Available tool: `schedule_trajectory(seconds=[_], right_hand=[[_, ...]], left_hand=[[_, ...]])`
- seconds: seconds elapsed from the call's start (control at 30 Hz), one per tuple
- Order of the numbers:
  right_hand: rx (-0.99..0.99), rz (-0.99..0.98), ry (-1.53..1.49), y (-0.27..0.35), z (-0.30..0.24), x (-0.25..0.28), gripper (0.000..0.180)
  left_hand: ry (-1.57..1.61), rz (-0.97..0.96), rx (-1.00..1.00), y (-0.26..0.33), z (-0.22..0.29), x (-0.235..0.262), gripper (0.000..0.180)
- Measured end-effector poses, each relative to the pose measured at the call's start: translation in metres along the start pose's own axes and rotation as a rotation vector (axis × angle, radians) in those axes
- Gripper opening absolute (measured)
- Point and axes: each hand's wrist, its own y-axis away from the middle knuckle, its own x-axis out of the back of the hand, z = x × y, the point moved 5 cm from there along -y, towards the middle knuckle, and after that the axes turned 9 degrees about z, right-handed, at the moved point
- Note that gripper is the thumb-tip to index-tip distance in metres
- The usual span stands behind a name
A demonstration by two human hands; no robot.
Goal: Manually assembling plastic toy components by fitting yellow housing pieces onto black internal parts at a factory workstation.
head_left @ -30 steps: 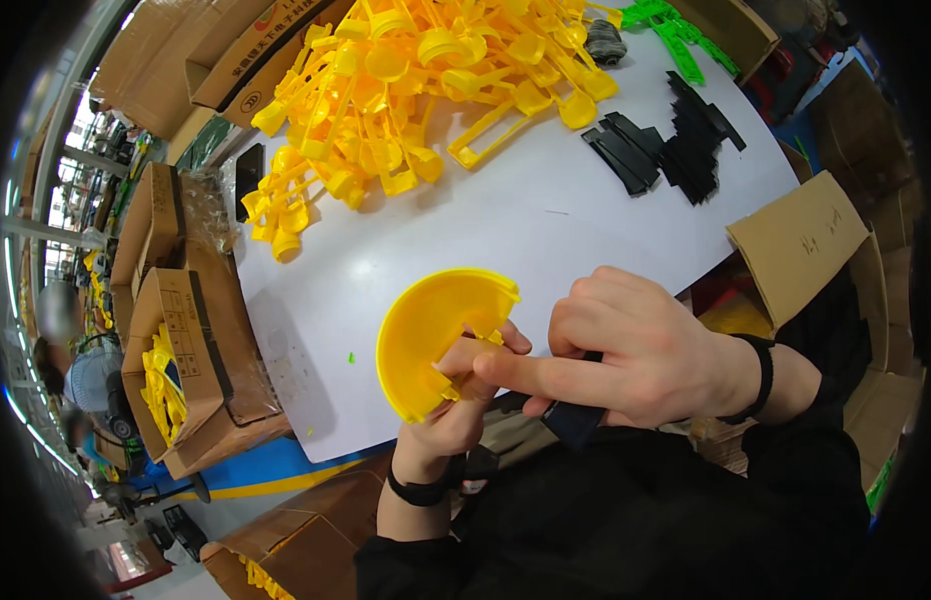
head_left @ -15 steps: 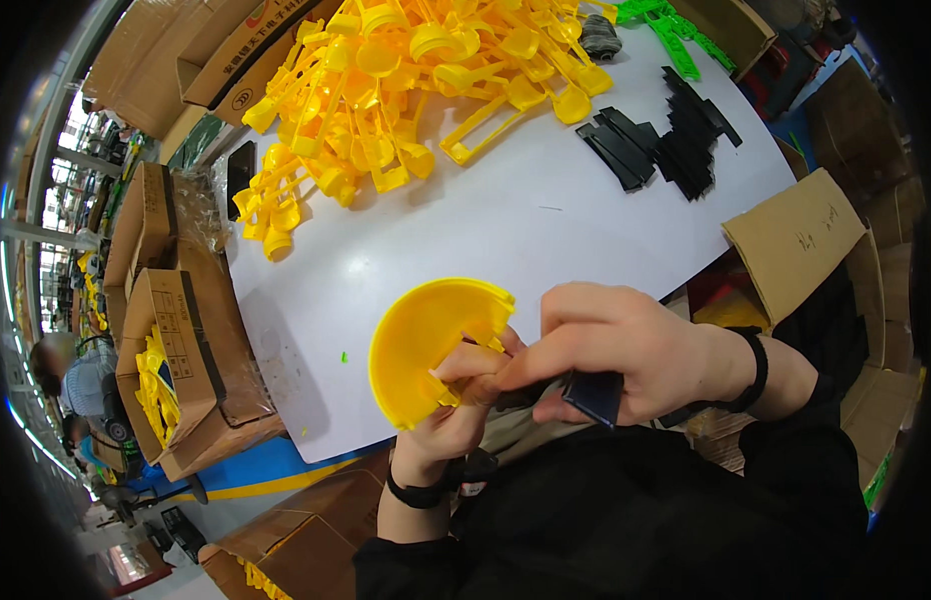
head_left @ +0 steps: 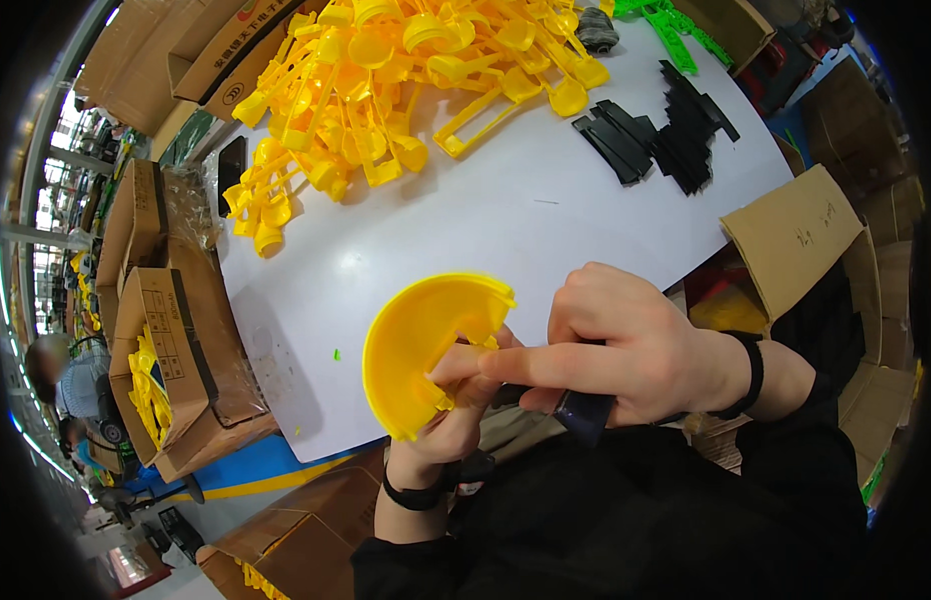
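In front of me, above the table's near edge, my left hand [head_left: 448, 425] is closed on a yellow half-round plastic part [head_left: 406, 335], its hollow side turned up. A finger reaches over the part's straight, notched edge. My right hand [head_left: 641, 345] is just to the right, its index finger stretched to touch the left fingers at that edge. Its other fingers are curled around a dark flat strip [head_left: 586, 412], partly hidden by the hand. Whether the right fingertip presses on the part itself, I cannot tell.
A large heap of yellow plastic parts [head_left: 371, 90] covers the far table [head_left: 506, 240]. Black flat strips [head_left: 676, 150] and green parts [head_left: 676, 35] lie far right. A dark phone [head_left: 232, 175] rests at the left edge. Cardboard boxes [head_left: 176, 350] stand left and a box flap [head_left: 796, 245] right.
My right index finger has straightened towards the left fingers, and the hand has turned slightly. The dark strip has tilted in its grasp. The yellow part has shifted a little left.
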Motion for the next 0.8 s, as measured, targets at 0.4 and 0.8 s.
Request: schedule_trajectory(seconds=[0.4,0.8], right_hand=[[0.094,0.038,0.108,0.0,-0.007,0.004,0.032],[0.053,0.179,0.058,0.001,-0.01,0.006,0.022]], left_hand=[[0.042,-0.049,-0.062,-0.002,0.005,-0.007,0.012],[-0.049,-0.01,-0.003,0.0,0.01,-0.006,0.018]])
